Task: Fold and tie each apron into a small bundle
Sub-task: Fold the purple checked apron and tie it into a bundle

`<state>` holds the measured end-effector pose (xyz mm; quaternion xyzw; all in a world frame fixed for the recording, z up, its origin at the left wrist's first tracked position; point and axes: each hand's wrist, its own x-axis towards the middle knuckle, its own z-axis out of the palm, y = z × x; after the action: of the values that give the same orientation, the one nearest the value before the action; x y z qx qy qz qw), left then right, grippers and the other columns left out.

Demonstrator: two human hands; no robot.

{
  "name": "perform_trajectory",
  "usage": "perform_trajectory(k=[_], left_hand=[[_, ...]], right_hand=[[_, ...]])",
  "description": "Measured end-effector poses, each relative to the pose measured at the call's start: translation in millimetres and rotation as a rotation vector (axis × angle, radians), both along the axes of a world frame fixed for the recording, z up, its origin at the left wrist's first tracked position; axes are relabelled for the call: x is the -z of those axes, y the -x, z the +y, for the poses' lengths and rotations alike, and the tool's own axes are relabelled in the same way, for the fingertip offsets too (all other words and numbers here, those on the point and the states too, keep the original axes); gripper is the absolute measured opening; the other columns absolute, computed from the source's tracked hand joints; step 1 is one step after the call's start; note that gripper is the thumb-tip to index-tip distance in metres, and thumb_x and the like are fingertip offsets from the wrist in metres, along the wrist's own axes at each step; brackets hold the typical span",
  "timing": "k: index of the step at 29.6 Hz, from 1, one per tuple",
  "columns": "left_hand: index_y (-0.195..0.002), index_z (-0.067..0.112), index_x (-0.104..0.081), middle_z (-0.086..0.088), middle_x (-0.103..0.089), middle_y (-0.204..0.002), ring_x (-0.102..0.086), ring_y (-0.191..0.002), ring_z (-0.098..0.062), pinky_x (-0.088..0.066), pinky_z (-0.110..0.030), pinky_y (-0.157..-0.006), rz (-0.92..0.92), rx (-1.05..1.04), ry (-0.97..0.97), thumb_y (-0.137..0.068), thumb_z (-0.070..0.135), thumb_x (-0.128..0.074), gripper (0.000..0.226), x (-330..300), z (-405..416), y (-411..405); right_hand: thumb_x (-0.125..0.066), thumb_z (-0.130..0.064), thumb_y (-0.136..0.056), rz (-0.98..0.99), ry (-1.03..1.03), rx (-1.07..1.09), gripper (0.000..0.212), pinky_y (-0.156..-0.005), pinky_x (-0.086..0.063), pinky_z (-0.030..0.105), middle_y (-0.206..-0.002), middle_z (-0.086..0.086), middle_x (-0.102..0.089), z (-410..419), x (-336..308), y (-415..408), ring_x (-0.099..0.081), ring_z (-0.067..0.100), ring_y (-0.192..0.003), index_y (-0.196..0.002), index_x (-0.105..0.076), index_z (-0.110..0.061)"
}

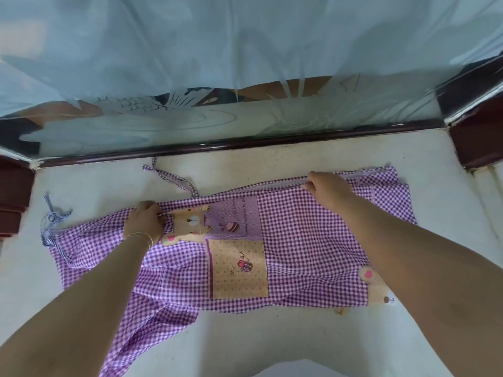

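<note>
The purple gingham apron (299, 240) lies spread, rumpled, on the pale counter (272, 336). The right hand (326, 190) pinches its far hem; the left hand (144, 221) grips a fold near the bear patch. Uneven pulling risks a skewed fold; loose ties (174, 176) may snag.

One apron (299, 240) is present, purple-and-white gingham, spread on the pale floor (272, 336). Two hands are in view: the left hand (144, 221) and the right hand (329, 190), each pinching apron fabric. Two printed patch panels are counted on the apron: one lilac panel (234, 216) and one tan dotted panel (239, 268). Two bear appliqués are counted: one (187, 224) beside the left hand, one (377, 288) at the right edge. Thin bangles (141, 239) circle the left wrist; their exact number cannot be told. One ribbon tie (174, 178) shows clearly at the far edge.
</note>
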<state>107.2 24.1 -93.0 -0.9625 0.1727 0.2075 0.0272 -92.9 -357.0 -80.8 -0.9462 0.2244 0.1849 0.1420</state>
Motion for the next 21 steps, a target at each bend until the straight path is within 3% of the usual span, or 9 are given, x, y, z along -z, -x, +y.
perform_trajectory(k=[4, 8, 10, 12, 15, 18, 21], left_hand=[[-0.113, 0.007, -0.061, -0.015, -0.054, -0.125, -0.052, -0.109, -0.038, -0.046, -0.047, -0.090, 0.001, 0.026, -0.022, -0.093, 0.015, -0.049, 0.025, 11.2, -10.6, -19.5], [-0.105, 0.007, -0.054, -0.016, -0.058, -0.106, -0.055, -0.096, -0.035, -0.045, -0.043, -0.078, -0.043, 0.079, -0.053, -0.094, 0.017, -0.045, 0.017, 12.9, -22.5, -29.4], [-0.107, 0.011, -0.052, -0.012, -0.059, -0.106, -0.055, -0.097, -0.033, -0.046, -0.042, -0.080, -0.011, 0.155, -0.012, -0.095, 0.028, -0.046, 0.022, 13.5, -27.8, -28.0], [-0.112, 0.015, -0.050, -0.007, -0.059, -0.107, -0.055, -0.099, -0.028, -0.045, -0.041, -0.084, 0.089, 0.216, 0.009, -0.092, 0.042, -0.049, 0.033, 13.6, -37.2, -23.8], [-0.108, 0.019, -0.051, -0.001, -0.059, -0.103, -0.056, -0.099, -0.023, -0.044, -0.037, -0.085, 0.114, 0.360, -0.155, -0.087, 0.058, -0.048, 0.044, 12.7, -56.4, -14.3], [-0.095, 0.020, -0.054, -0.001, -0.059, -0.098, -0.054, -0.095, -0.020, -0.045, -0.034, -0.083, 0.130, 0.412, -0.238, -0.091, 0.047, -0.044, 0.030, 11.9, -73.2, -7.3], [-0.085, 0.016, -0.053, 0.000, -0.059, -0.084, -0.054, -0.081, -0.018, -0.044, -0.030, -0.072, 0.187, 0.369, -0.224, -0.092, 0.037, -0.042, 0.025, 10.0, -85.4, -9.5]], right_hand=[[-0.038, -0.032, -0.103, -0.061, 0.016, -0.004, 0.021, -0.061, -0.037, 0.030, -0.090, 0.003, -0.055, -7.9, 14.3, -25.7, -0.053, 0.020, -0.075, -0.098, -0.049, -0.014], [-0.036, -0.030, -0.103, -0.016, 0.077, -0.031, 0.032, -0.079, -0.046, 0.038, -0.123, 0.009, -0.048, -12.1, 28.6, -35.7, -0.046, 0.023, -0.110, -0.120, -0.051, -0.008], [-0.036, -0.031, -0.102, -0.015, 0.128, -0.037, 0.034, -0.086, -0.046, 0.041, -0.127, 0.011, -0.047, -13.1, 32.7, -35.5, -0.045, 0.027, -0.115, -0.122, -0.051, -0.007], [-0.035, -0.033, -0.102, -0.023, 0.175, -0.055, 0.035, -0.089, -0.044, 0.042, -0.125, 0.011, -0.050, -14.2, 34.7, -38.6, -0.049, 0.028, -0.110, -0.122, -0.051, -0.009], [-0.036, -0.053, -0.097, -0.057, 0.121, -0.072, 0.045, -0.091, -0.042, 0.042, -0.115, 0.005, -0.056, -14.9, 36.4, -38.9, -0.057, 0.025, -0.100, -0.117, -0.051, -0.015], [-0.035, -0.077, -0.081, 0.013, 0.073, -0.131, 0.067, -0.094, -0.041, 0.042, -0.104, -0.001, -0.062, -19.7, 35.5, -32.7, -0.059, 0.021, -0.095, -0.113, -0.052, -0.020], [-0.034, -0.074, -0.084, 0.079, 0.144, -0.294, 0.060, -0.089, -0.038, 0.039, -0.089, -0.001, -0.060, -25.9, 32.7, -20.6, -0.055, 0.021, -0.091, -0.093, -0.058, -0.020]])
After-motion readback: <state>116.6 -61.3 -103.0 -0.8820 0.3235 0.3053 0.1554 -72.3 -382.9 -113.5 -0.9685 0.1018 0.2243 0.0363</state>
